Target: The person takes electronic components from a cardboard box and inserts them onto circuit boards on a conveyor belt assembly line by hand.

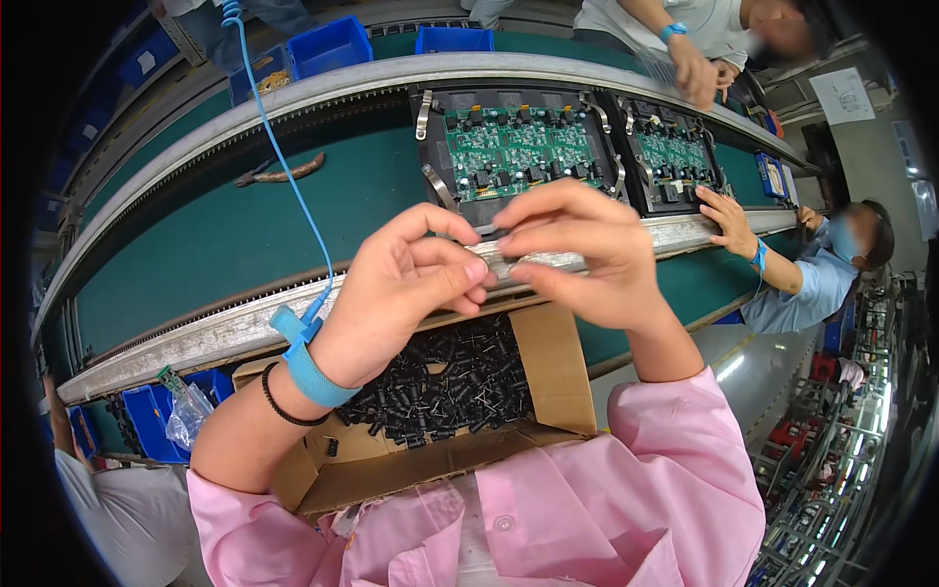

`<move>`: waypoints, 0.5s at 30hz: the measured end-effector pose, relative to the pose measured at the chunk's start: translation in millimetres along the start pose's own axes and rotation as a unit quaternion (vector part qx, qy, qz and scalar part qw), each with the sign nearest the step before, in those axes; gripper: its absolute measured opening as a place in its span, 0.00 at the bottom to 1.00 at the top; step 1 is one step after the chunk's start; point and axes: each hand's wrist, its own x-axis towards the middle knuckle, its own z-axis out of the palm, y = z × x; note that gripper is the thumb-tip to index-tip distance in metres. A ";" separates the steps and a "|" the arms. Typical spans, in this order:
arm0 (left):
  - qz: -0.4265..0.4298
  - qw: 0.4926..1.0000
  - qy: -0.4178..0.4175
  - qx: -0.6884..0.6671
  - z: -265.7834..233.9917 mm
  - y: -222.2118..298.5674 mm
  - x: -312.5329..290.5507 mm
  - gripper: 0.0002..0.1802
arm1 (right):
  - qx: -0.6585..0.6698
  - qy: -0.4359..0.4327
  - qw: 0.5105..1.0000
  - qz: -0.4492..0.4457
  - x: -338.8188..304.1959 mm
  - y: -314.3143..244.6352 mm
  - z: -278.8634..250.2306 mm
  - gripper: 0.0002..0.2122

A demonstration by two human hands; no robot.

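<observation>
My left hand [406, 284] and my right hand [587, 256] meet fingertip to fingertip over the near rail of the line. The left fingers are curled in against the thumb. On the right, the fingers bend toward the thumb in a loose pinch. Something small and dark shows between the fingertips, too hidden to name. Below them, a cardboard box [556, 367] holds many loose black capacitors [445, 386] with wire leads. Just beyond my hands lies a green circuit board [528, 147] in a black clamped fixture [437, 152].
A blue coiled cord [284, 147] runs to my wrist strap [311, 367]. Pliers [284, 173] lie on the green belt [196, 230]. A second board fixture [675, 147] sits to the right, with co-workers' hands [729, 220] close by. Blue bins [333, 47] stand beyond the far rail.
</observation>
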 end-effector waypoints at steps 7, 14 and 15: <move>-0.075 0.942 -0.139 0.297 9.8 4.6 -10.7 0.11 | -0.029 0.173 0.981 0.081 -2.5 30.9 -57.1 0.12; 0.169 0.544 -0.263 0.779 -6.1 -41.0 -30.6 0.04 | -0.222 0.013 0.964 0.147 -2.4 75.4 -51.0 0.14; 0.168 0.544 -0.260 0.779 -7.3 -47.3 -32.5 0.04 | -0.221 0.011 0.964 0.145 1.0 76.0 -47.5 0.14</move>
